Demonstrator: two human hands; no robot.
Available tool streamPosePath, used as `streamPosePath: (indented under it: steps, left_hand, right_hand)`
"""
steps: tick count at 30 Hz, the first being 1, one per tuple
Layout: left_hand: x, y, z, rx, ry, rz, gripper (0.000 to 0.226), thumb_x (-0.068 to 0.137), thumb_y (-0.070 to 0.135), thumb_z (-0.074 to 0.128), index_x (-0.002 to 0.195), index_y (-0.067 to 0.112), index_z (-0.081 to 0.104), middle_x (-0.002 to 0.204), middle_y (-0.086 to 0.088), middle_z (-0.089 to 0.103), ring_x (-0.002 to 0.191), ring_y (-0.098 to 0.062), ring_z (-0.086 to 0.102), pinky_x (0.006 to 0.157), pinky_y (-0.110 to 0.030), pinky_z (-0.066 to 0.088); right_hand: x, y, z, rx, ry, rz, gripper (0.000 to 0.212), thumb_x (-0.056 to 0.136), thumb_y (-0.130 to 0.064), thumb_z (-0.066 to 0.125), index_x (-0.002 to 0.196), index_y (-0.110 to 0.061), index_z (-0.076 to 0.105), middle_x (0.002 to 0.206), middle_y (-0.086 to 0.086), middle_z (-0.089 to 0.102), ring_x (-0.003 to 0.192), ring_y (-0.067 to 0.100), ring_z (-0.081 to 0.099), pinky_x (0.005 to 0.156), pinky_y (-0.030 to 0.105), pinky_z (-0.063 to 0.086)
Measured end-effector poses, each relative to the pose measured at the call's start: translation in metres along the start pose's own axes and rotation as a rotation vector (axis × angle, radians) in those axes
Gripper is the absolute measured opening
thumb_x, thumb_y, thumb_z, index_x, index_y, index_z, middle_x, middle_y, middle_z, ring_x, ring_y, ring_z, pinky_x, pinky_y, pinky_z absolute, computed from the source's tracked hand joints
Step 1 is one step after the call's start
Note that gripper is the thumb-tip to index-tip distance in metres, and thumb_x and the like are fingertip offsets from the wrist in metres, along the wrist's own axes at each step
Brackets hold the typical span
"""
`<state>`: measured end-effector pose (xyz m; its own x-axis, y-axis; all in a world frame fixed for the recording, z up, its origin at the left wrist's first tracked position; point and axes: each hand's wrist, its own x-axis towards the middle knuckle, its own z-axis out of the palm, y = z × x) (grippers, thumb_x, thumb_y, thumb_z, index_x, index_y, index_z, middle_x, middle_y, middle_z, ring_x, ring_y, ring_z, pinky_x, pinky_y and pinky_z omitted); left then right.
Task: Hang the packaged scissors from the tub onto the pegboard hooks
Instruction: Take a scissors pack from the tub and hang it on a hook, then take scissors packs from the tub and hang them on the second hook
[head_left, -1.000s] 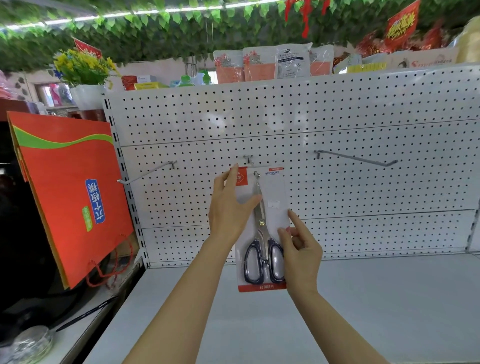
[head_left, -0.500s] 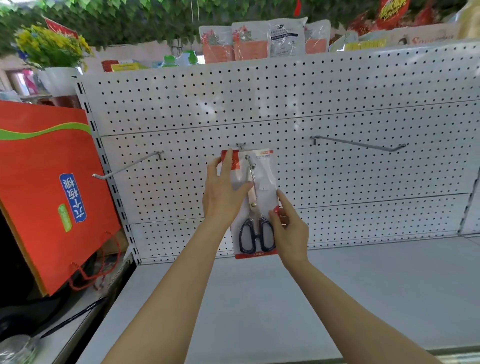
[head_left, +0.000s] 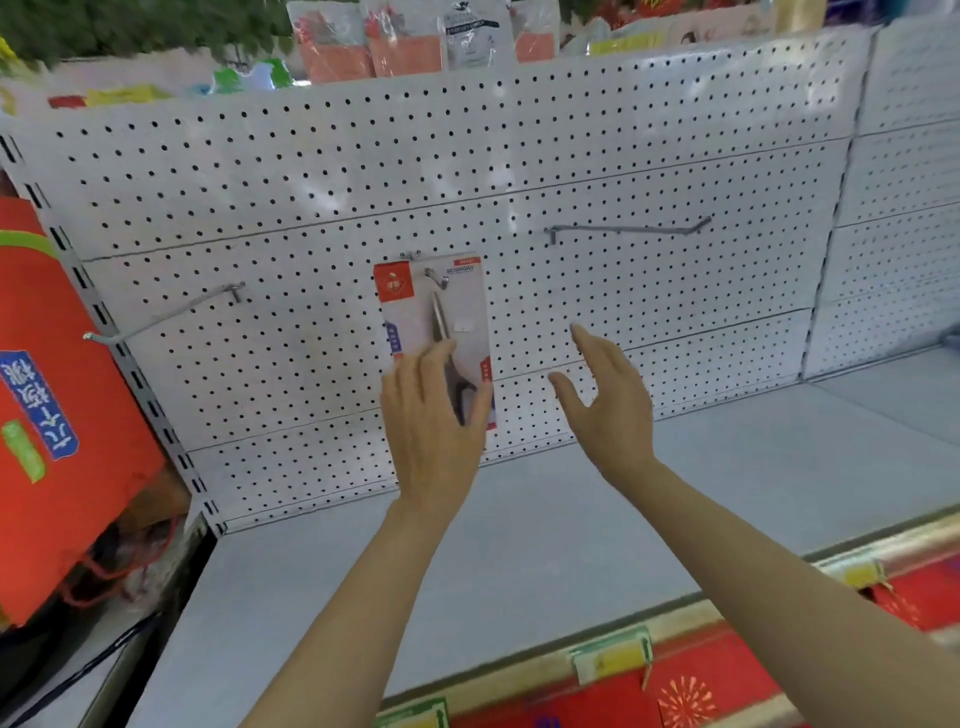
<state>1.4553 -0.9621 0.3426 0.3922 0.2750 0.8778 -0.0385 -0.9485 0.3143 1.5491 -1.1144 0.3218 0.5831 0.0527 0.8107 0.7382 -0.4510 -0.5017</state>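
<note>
The left hand (head_left: 431, 415) rests flat on the packaged scissors (head_left: 436, 332) hanging from a pegboard hook (head_left: 441, 278); the right hand (head_left: 608, 400) is open beside it, touching nothing.

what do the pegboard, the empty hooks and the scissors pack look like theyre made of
Pegboard: likely painted sheet metal, matte white, evenly punched holes.
Empty hooks: thin grey wire, probably steel, faint sheen.
Scissors pack: glossy printed card, probably with clear plastic over it; blades look like bright metal, handles dark, likely plastic.

Scissors pack (head_left: 435, 332) hangs on middle hook (head_left: 440, 278) of pegboard (head_left: 322, 176). Empty hooks left (head_left: 161, 317) and right (head_left: 628, 228). Shelf (head_left: 519, 530) below. Bag (head_left: 57, 415) far left.
</note>
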Motion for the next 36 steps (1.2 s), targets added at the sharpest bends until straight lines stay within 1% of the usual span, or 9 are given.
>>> streamPosePath:
  steps: [3,6,12,18,22,25,28,33,36]
  left_hand:
    - [-0.023,0.018,0.019,-0.020,-0.143,0.203,0.057,0.086,0.035,0.069,0.135,0.011,0.051,0.133,-0.007,0.056,0.123,-0.025,0.046,0.104,-0.037,0.033]
    - [-0.035,0.044,0.042,-0.052,-0.308,0.328,0.061,0.087,0.038,0.066,0.138,0.011,0.050,0.139,-0.006,0.052,0.128,-0.028,0.046,0.108,-0.040,0.035]
    - [-0.073,0.114,0.092,-0.152,-0.532,0.445,0.063,0.089,0.041,0.063,0.142,0.012,0.045,0.142,-0.008,0.049,0.130,-0.028,0.043,0.110,-0.041,0.033]
    - [-0.144,0.196,0.140,-0.320,-0.709,0.514,0.062,0.085,0.031,0.068,0.140,0.009,0.049,0.138,-0.010,0.054,0.124,-0.032,0.048,0.106,-0.044,0.036]
    - [-0.217,0.240,0.175,-0.358,-0.880,0.566,0.060,0.086,0.035,0.063,0.139,0.009,0.050,0.135,-0.010,0.055,0.121,-0.032,0.052,0.104,-0.045,0.041]
    - [-0.280,0.263,0.200,-0.347,-1.042,0.586,0.055,0.086,0.030,0.064,0.136,0.010,0.051,0.134,-0.009,0.055,0.118,-0.032,0.054,0.098,-0.043,0.044]
    - [-0.343,0.279,0.223,-0.329,-1.251,0.574,0.054,0.087,0.025,0.064,0.137,0.009,0.049,0.135,-0.008,0.052,0.118,-0.032,0.053,0.097,-0.042,0.045]
    - [-0.442,0.287,0.241,-0.183,-1.552,0.523,0.055,0.090,0.027,0.063,0.138,0.007,0.045,0.135,-0.011,0.049,0.120,-0.034,0.049,0.098,-0.041,0.042]
    - [-0.495,0.284,0.249,-0.091,-1.708,0.563,0.061,0.091,0.032,0.063,0.142,0.009,0.037,0.141,-0.009,0.043,0.124,-0.030,0.044,0.101,-0.037,0.040]
  right_hand:
    - [-0.011,0.022,-0.028,-0.169,0.025,-0.047,0.051,0.090,-0.032,0.064,0.137,-0.016,0.052,0.127,0.005,0.060,0.108,0.025,0.057,0.088,0.035,0.044]
    - [-0.029,0.046,-0.062,-0.297,0.055,-0.074,0.049,0.089,-0.031,0.064,0.133,-0.012,0.055,0.126,0.006,0.062,0.111,0.025,0.058,0.095,0.041,0.045]
    - [-0.080,0.102,-0.147,-0.587,0.107,-0.081,0.042,0.087,-0.026,0.066,0.123,-0.005,0.062,0.118,0.011,0.065,0.107,0.026,0.059,0.092,0.037,0.042]
    - [-0.162,0.158,-0.244,-0.740,0.028,0.155,0.042,0.086,-0.026,0.063,0.123,-0.007,0.062,0.115,0.011,0.065,0.104,0.029,0.059,0.090,0.040,0.043]
    - [-0.248,0.191,-0.303,-0.838,-0.047,0.372,0.040,0.089,-0.029,0.055,0.123,-0.008,0.062,0.112,0.010,0.066,0.100,0.030,0.060,0.085,0.041,0.045]
    - [-0.310,0.215,-0.337,-0.874,-0.099,0.544,0.038,0.087,-0.020,0.064,0.122,-0.005,0.061,0.114,0.012,0.066,0.101,0.033,0.062,0.086,0.045,0.048]
    - [-0.363,0.235,-0.357,-0.893,-0.143,0.687,0.044,0.079,-0.012,0.076,0.120,-0.002,0.063,0.112,0.013,0.068,0.099,0.036,0.064,0.085,0.047,0.051]
    - [-0.431,0.269,-0.368,-0.877,-0.251,0.789,0.043,0.080,-0.011,0.073,0.121,-0.003,0.062,0.110,0.010,0.068,0.096,0.032,0.064,0.083,0.044,0.051]
    - [-0.463,0.286,-0.363,-0.853,-0.318,0.827,0.045,0.077,-0.010,0.075,0.120,-0.004,0.063,0.108,0.009,0.068,0.095,0.031,0.064,0.082,0.042,0.051]
